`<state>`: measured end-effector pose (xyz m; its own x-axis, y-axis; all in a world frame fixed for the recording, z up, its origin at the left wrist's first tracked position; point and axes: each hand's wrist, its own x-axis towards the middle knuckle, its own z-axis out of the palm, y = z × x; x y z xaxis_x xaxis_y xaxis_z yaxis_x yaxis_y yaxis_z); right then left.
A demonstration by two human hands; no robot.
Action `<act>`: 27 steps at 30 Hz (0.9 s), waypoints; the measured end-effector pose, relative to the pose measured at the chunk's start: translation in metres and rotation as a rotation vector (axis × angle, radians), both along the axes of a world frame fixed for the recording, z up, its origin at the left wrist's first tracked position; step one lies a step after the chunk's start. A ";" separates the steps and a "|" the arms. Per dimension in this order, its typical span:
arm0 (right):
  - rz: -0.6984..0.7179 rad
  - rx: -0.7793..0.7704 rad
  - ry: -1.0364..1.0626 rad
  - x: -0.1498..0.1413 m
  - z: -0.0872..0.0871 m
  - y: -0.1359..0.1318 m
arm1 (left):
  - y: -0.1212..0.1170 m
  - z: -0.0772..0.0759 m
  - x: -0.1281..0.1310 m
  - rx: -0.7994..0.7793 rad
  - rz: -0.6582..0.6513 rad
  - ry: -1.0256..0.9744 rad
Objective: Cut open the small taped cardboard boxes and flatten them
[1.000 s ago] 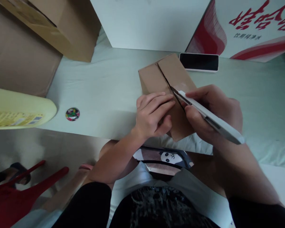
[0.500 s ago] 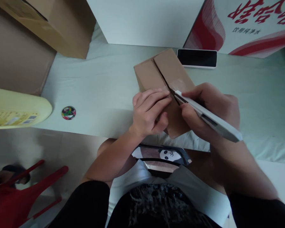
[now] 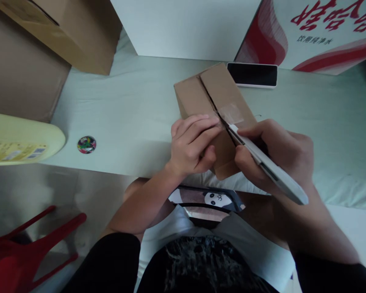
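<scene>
A small brown cardboard box (image 3: 195, 93) sits at an angle on the pale green cloth, clear tape (image 3: 232, 113) across its top seam. My left hand (image 3: 192, 144) lies over the near left part of its top, fingers stretched out and thumb apart. In my right hand (image 3: 277, 150) is a white utility knife (image 3: 280, 179), pinched between thumb and fingers, its handle slanting down to the right. The knife's front end is at the slit between the flaps, just right of my left fingertips. How deep the blade sits is hidden.
Behind the box lie a phone (image 3: 252, 75), a white panel (image 3: 186, 28) and a red-and-white carton (image 3: 311, 53). Larger cardboard boxes (image 3: 88, 40) stand at the back left. A yellow bottle (image 3: 24, 138) and a round colourful disc (image 3: 86, 145) are at left, above a red stool (image 3: 39, 252).
The knife and my right hand have moved toward me and slightly right along the seam. More tape shows, and the box has shifted slightly. My left hand has stayed nearly still.
</scene>
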<state>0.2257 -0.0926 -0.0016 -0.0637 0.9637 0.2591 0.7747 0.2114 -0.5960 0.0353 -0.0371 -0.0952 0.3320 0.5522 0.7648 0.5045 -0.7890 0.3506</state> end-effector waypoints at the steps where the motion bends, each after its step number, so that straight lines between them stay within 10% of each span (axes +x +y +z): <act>1: -0.003 0.002 0.002 0.000 0.000 0.000 | 0.000 0.000 0.000 0.002 0.008 0.006; 27: 0.006 0.116 0.088 0.001 -0.003 0.002 | -0.001 0.000 -0.001 -0.014 0.028 0.049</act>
